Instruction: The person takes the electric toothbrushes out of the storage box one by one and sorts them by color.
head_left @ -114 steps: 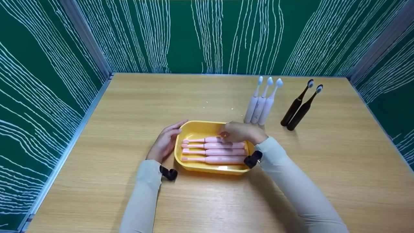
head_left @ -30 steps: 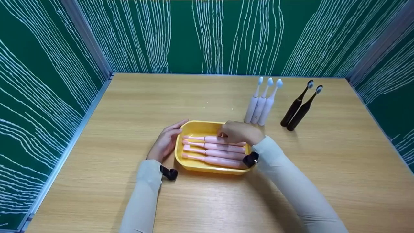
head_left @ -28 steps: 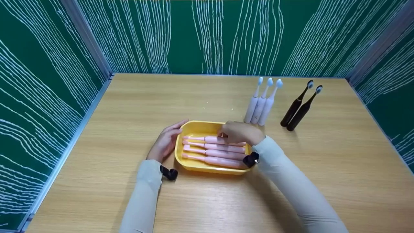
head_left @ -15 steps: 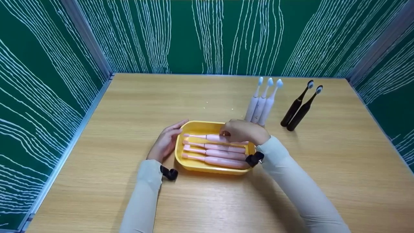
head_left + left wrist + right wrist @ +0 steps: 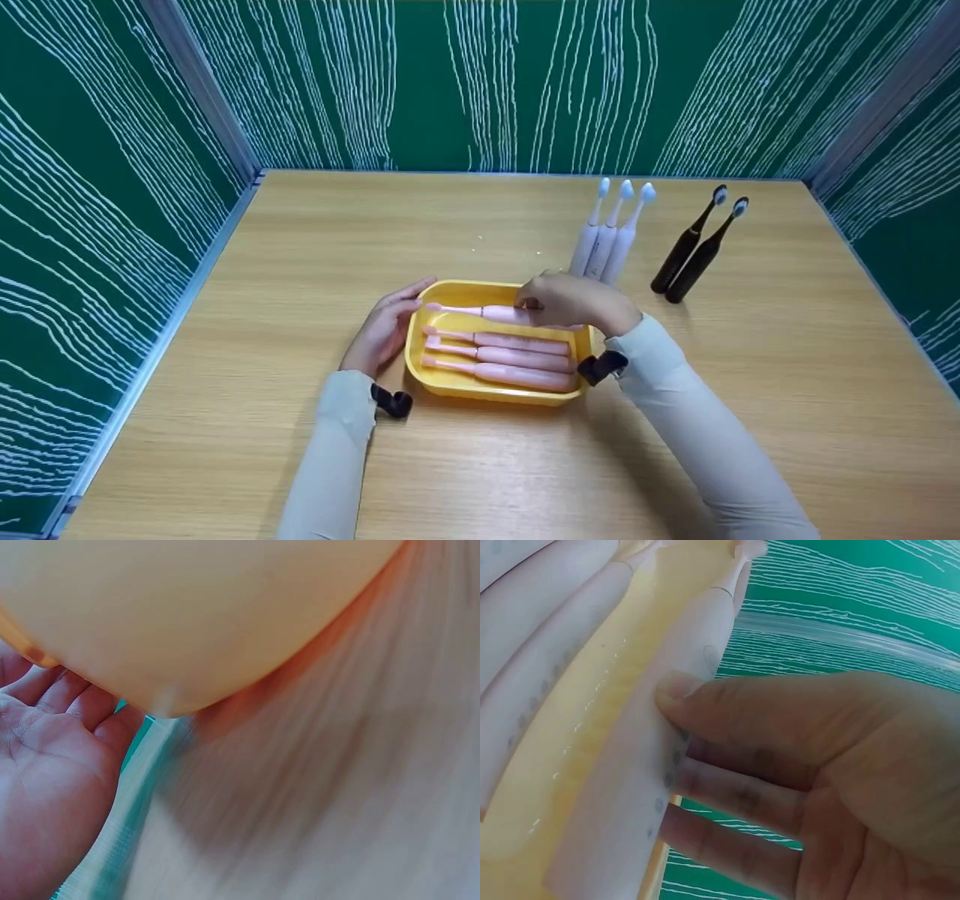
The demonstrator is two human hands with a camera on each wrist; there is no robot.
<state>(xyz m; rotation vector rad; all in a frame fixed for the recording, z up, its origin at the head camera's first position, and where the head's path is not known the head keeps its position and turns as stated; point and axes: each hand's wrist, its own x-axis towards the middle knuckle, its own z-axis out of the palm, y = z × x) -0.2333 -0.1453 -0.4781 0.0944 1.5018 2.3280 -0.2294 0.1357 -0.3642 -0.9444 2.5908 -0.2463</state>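
Observation:
A yellow plastic basket (image 5: 491, 397) stands on the wooden table. My right hand (image 5: 574, 300) pinches the handle of one pink electric toothbrush (image 5: 504, 314), thumb on one side and fingers on the other, as the right wrist view (image 5: 855, 765) of the hand shows. This toothbrush is held apart from three more pink toothbrushes (image 5: 525, 360) lying side by side in the basket. My left hand (image 5: 381, 330) touches the basket's left end, its fingers along the outer wall, seen palm-on in the left wrist view.
Behind the basket, three white electric toothbrushes (image 5: 606, 240) stand upright close together. Two black ones (image 5: 694, 251) stand farther right. White crumbs (image 5: 474, 250) lie on the table (image 5: 337, 225). Green panels (image 5: 427, 112) with white lines rise along the back and sides.
My right hand has moved up and to the right, drawing the rearmost pink toothbrush away from the other three. My left hand and the basket stay where they were.

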